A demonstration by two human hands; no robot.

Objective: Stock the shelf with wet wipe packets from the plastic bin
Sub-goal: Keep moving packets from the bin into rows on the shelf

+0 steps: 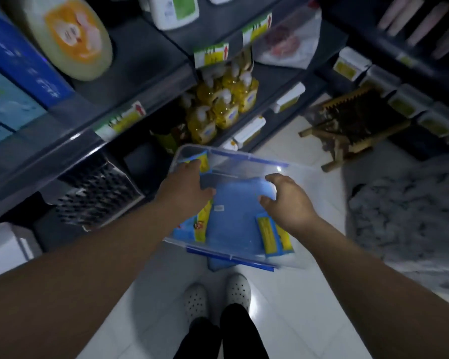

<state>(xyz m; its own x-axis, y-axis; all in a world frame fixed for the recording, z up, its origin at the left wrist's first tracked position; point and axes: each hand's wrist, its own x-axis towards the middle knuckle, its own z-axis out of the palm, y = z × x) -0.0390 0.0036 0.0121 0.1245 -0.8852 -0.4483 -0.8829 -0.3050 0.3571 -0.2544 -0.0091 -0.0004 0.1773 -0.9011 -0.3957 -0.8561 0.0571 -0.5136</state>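
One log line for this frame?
stage: reach into bin | left hand: at packet left edge | right hand: right edge | grip: unclear

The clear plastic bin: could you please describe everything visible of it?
The clear rectangular plastic bin has see-through walls and blue strips along its near and far rims. It sits open-topped low before the dark shelving, holding blue wet wipe packets with yellow labels. The left hand and right hand reach into it.
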